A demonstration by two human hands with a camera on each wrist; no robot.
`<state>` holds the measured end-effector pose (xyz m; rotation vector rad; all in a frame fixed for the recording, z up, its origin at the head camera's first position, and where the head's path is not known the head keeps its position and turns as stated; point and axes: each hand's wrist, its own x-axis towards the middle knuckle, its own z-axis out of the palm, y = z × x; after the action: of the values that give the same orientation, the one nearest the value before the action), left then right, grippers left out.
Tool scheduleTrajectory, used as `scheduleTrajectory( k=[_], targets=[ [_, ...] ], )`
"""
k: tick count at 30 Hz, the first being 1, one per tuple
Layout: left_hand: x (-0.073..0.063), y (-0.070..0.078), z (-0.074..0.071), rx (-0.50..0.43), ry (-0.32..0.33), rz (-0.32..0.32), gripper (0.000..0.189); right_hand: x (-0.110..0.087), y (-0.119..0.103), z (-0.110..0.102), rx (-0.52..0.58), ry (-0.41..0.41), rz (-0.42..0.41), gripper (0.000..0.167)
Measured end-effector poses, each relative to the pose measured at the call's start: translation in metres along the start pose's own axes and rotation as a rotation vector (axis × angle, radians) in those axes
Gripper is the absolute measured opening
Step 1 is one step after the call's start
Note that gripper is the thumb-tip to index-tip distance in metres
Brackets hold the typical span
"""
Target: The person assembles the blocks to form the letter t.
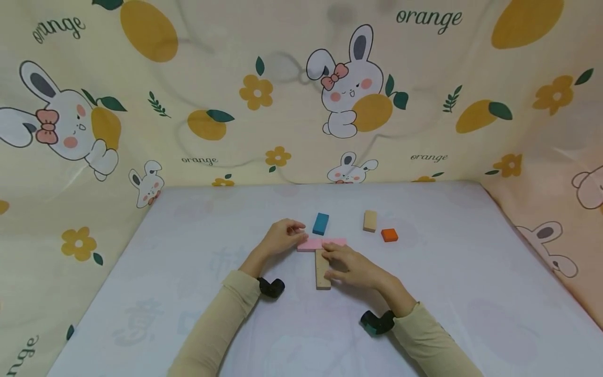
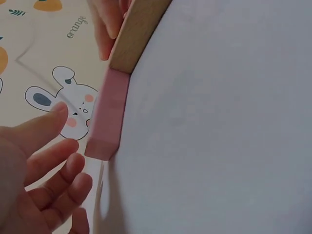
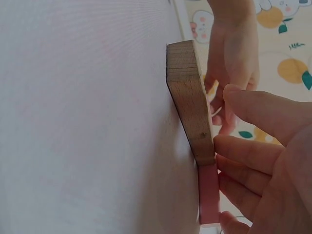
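Two pink blocks lie end to end in a row on the table. A long plain wooden block runs from the middle of that row towards me, so they form a T. My left hand is beside the left end of the pink row, fingers loosely bent and holding nothing; the left wrist view shows a gap between it and the pink block. Over the wooden block and the right pink block, my right hand hovers close with loose fingers. Whether its fingertips touch them is unclear.
Behind the pink row a blue block lies on the white tabletop. Farther right are a small plain wooden block and an orange block. A patterned cloth rises behind the table's back edge.
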<state>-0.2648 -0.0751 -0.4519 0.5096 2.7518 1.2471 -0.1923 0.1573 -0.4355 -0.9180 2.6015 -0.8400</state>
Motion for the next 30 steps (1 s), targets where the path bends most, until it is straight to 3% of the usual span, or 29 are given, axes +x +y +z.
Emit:
scheduleTrajectory(
  k=[8,22,30],
  targets=[
    [0.016,0.000,0.001,-0.077,-0.044,-0.001,0.033,-0.001,0.003,0.000,-0.020,0.014,-0.012,0.056],
    [0.040,-0.003,0.002,-0.033,-0.117,0.048,0.043,-0.001,0.001,0.001,0.003,0.010,-0.004,0.056],
    [0.047,-0.002,0.004,-0.019,-0.164,0.014,0.049,0.000,-0.001,0.000,0.008,-0.005,0.018,0.055]
  ],
)
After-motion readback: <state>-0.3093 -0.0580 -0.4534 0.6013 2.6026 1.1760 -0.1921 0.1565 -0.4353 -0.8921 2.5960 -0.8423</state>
